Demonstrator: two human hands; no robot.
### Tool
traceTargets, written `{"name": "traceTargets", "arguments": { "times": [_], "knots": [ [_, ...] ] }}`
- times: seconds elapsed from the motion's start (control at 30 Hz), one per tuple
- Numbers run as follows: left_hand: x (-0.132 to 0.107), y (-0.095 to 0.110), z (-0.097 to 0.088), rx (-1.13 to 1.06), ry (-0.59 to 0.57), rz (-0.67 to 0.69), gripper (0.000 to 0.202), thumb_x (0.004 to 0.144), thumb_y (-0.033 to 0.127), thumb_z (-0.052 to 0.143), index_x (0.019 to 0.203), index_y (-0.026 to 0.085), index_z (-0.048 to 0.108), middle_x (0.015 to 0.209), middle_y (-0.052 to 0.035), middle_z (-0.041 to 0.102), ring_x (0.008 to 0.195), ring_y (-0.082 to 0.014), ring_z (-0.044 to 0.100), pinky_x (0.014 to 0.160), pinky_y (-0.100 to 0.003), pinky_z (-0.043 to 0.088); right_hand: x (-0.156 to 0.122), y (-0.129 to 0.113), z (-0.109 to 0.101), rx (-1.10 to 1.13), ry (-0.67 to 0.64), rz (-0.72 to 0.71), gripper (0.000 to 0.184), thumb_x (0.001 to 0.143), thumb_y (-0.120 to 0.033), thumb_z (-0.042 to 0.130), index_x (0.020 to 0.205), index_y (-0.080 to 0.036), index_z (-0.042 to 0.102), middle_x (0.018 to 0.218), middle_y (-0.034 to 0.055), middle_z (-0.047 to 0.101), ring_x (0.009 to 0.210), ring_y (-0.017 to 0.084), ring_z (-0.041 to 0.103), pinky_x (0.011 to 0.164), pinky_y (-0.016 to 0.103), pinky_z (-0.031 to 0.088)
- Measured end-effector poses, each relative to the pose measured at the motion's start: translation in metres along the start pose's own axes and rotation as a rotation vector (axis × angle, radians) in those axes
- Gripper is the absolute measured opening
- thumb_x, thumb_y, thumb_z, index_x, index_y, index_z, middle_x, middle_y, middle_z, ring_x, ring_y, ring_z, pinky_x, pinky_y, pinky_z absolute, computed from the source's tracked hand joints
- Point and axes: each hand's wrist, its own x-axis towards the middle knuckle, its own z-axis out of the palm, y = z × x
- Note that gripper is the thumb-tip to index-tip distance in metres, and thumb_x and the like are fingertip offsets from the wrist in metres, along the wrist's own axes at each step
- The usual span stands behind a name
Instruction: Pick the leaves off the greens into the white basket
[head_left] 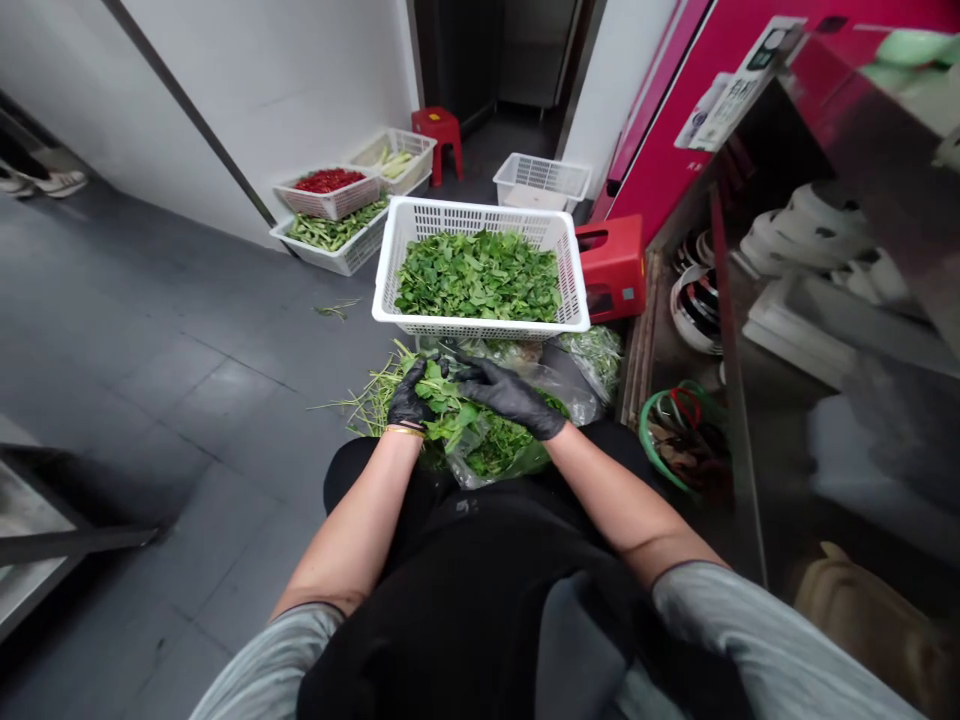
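Observation:
I sit with both hands in black gloves over a clear plastic bag of leafy greens (pixel 495 450) in front of my knees. My left hand (pixel 411 398) is closed round a bunch of green stems and leaves (pixel 442 400). My right hand (pixel 510 395) reaches across to the same bunch, its fingertips pinched on the leaves at the top. Just beyond my hands stands a white plastic basket (pixel 390 270) filled with picked green leaves (pixel 480 275). Bare stems (pixel 367 400) lie on the floor to the left of the bag.
Against the white wall are white baskets of red chillies (pixel 330 182), green beans (pixel 330 232) and pale vegetables (pixel 395 160). An empty white basket (pixel 541 182) and two red stools (pixel 611 265) (pixel 439 128) stand behind. A steel counter with stacked bowls (pixel 810 240) runs along the right; grey tile floor at left.

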Motion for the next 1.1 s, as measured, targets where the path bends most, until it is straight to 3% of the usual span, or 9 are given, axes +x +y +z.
{"name": "traceTargets", "arguments": {
  "times": [0.13, 0.27, 0.37, 0.5, 0.6, 0.8, 0.97, 1.03, 1.1],
  "knots": [
    [-0.013, 0.016, 0.014, -0.046, -0.011, -0.042, 0.023, 0.093, 0.028, 0.059, 0.107, 0.016, 0.072, 0.064, -0.0021, 0.067, 0.054, -0.0151, 0.062, 0.057, -0.028, 0.055, 0.007, 0.001, -0.035, 0.256, 0.239, 0.149, 0.048, 0.076, -0.054, 0.078, 0.103, -0.014, 0.077, 0.089, 0.0075, 0.078, 0.073, 0.017, 0.07, 0.07, 0.029, 0.057],
    [-0.016, 0.018, 0.027, 0.031, -0.224, -0.108, 0.017, 0.093, 0.025, 0.058, 0.086, 0.013, 0.068, 0.051, 0.0028, 0.05, 0.04, -0.0081, 0.044, 0.041, -0.02, 0.041, 0.023, -0.002, -0.037, 0.204, 0.184, 0.221, 0.049, 0.077, -0.061, 0.073, 0.09, -0.013, 0.077, 0.073, 0.0057, 0.075, 0.057, 0.013, 0.062, 0.052, 0.023, 0.047],
    [-0.013, 0.015, 0.031, 0.146, -0.291, -0.126, 0.012, 0.087, 0.023, 0.068, 0.079, 0.015, 0.065, 0.052, 0.0028, 0.053, 0.039, -0.0082, 0.048, 0.042, -0.02, 0.045, 0.038, -0.004, -0.024, 0.163, 0.119, 0.181, 0.048, 0.076, -0.058, 0.075, 0.097, -0.014, 0.077, 0.081, 0.0041, 0.076, 0.061, 0.011, 0.061, 0.056, 0.021, 0.046],
    [-0.009, 0.012, 0.032, 0.246, -0.197, -0.184, 0.014, 0.074, 0.016, 0.077, 0.084, 0.014, 0.067, 0.065, -0.0033, 0.069, 0.051, -0.0154, 0.066, 0.049, -0.025, 0.056, 0.058, -0.001, -0.025, 0.103, 0.186, 0.015, 0.042, 0.081, -0.053, 0.069, 0.087, -0.013, 0.078, 0.081, 0.0042, 0.074, 0.07, 0.013, 0.061, 0.066, 0.025, 0.047],
    [-0.006, 0.015, 0.032, 0.239, -0.104, -0.229, 0.013, 0.073, 0.012, 0.075, 0.085, 0.013, 0.07, 0.068, -0.0061, 0.074, 0.055, -0.0181, 0.071, 0.052, -0.027, 0.059, 0.064, -0.002, -0.042, -0.226, 0.188, -0.032, 0.032, 0.089, -0.041, 0.062, 0.082, -0.014, 0.077, 0.077, 0.0054, 0.073, 0.072, 0.017, 0.062, 0.071, 0.029, 0.047],
    [-0.006, 0.023, 0.025, 0.202, -0.022, -0.312, 0.014, 0.074, 0.011, 0.071, 0.087, 0.01, 0.074, 0.065, -0.0068, 0.074, 0.043, -0.0123, 0.063, 0.043, -0.02, 0.053, 0.082, -0.009, -0.09, -0.982, 0.078, -0.18, 0.025, 0.098, -0.019, 0.049, 0.098, -0.011, 0.073, 0.103, 0.0174, 0.071, 0.096, 0.025, 0.063, 0.088, 0.036, 0.046],
    [-0.009, 0.026, 0.021, 0.161, 0.016, -0.207, 0.023, 0.073, 0.013, 0.077, 0.095, 0.011, 0.074, 0.075, -0.0074, 0.077, 0.052, -0.0147, 0.069, 0.049, -0.023, 0.058, 0.136, -0.016, -0.142, -0.854, 0.375, -0.09, 0.04, 0.101, -0.038, 0.054, 0.12, -0.005, 0.067, 0.13, 0.0249, 0.062, 0.124, 0.03, 0.059, 0.107, 0.04, 0.041],
    [-0.008, 0.027, 0.02, 0.182, 0.02, -0.127, 0.028, 0.07, 0.014, 0.081, 0.097, 0.012, 0.074, 0.078, -0.0068, 0.078, 0.057, -0.0168, 0.072, 0.053, -0.025, 0.06, 0.146, -0.02, -0.144, -0.72, 0.457, -0.012, 0.055, 0.098, -0.044, 0.06, 0.126, 0.002, 0.062, 0.136, 0.0312, 0.058, 0.127, 0.032, 0.058, 0.107, 0.041, 0.042],
    [-0.007, 0.026, 0.02, 0.218, 0.013, -0.083, 0.036, 0.065, 0.016, 0.086, 0.099, 0.012, 0.074, 0.079, -0.0064, 0.078, 0.062, -0.0194, 0.074, 0.058, -0.028, 0.062, 0.141, -0.022, -0.125, -0.521, 0.347, 0.076, 0.058, 0.092, -0.049, 0.067, 0.121, 0.001, 0.066, 0.123, 0.0287, 0.068, 0.111, 0.03, 0.068, 0.096, 0.037, 0.05]
  ]
}}
